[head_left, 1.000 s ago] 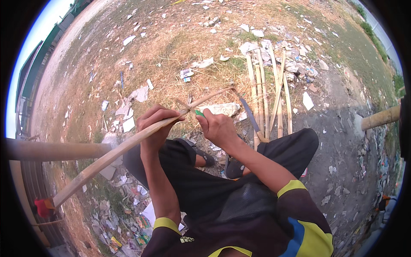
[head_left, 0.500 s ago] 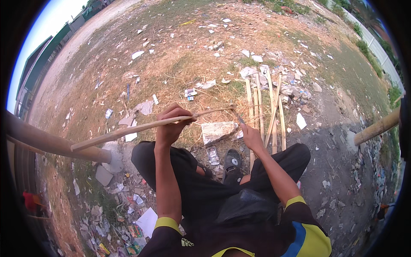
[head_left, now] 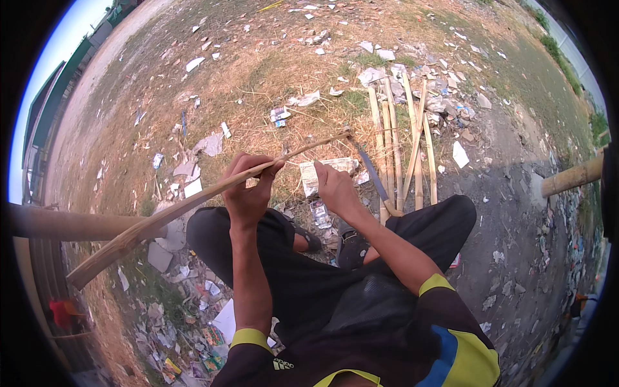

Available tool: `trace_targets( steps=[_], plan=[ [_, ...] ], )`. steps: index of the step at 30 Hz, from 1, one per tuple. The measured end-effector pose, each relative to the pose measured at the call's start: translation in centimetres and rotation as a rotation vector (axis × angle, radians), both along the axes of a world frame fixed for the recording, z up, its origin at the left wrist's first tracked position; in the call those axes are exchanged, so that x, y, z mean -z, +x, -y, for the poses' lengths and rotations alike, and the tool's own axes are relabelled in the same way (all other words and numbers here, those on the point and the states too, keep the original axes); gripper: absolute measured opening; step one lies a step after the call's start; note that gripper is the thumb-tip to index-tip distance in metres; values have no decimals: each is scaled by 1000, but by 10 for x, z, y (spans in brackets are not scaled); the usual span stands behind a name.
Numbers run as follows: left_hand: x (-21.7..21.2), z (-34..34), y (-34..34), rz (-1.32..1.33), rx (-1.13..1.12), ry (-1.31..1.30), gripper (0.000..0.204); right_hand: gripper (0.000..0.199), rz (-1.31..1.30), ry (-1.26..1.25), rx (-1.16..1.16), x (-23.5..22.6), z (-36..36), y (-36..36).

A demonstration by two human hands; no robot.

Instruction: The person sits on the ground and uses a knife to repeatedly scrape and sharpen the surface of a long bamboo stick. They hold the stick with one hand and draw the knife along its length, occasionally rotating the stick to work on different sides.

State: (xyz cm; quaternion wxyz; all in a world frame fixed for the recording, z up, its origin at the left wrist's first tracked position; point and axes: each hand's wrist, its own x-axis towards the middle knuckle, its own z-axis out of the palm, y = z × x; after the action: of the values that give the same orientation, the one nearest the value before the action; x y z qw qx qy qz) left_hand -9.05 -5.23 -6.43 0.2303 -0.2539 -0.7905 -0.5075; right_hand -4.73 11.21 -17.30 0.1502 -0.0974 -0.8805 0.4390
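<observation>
A long pale wooden stick (head_left: 174,208) slants across the view, its thick end at the lower left and its thin end at the upper right. My left hand (head_left: 248,190) is closed round its middle. Close to the stick's thin tip is the upper end of a knife (head_left: 373,173) with a long dark blade; its light handle lies beside my right knee. My right hand (head_left: 338,187) is apart from the knife, fingers curled in, in front of a pale block (head_left: 309,177). Whether anything is in those fingers is hidden.
Several split bamboo strips (head_left: 389,138) lie on the ground ahead to the right. Thick bamboo poles stand at the left (head_left: 84,224) and right (head_left: 574,177). Paper scraps and rubble litter the dry grass. My legs (head_left: 322,277) are folded below my hands.
My right hand has left the knife and moved left. The knife now lies with its handle by my right knee. The stick tilts more steeply, its thick end lower and nearer.
</observation>
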Motion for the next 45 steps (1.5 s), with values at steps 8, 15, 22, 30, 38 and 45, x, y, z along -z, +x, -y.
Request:
trace_targets(
  steps=[8,15,22,30,38,45],
  plan=[
    [10,-11,0,19,8,19,15,39,-36,-101,-74,-31,2,3],
    [11,-14,4,26,-18,-6,15,38,-111,-65,-101,-30,9,3],
    [15,-10,4,127,-35,74,16,48,-1,97,-74,-13,2,-7],
    [10,-23,6,-133,51,-80,16,49,32,171,45,38,-30,-9],
    [15,-24,6,88,-14,94,17,47,36,41,0,22,-19,-19],
    [15,-21,11,128,-26,123,19,44,13,128,0,58,-27,-26]
  ],
)
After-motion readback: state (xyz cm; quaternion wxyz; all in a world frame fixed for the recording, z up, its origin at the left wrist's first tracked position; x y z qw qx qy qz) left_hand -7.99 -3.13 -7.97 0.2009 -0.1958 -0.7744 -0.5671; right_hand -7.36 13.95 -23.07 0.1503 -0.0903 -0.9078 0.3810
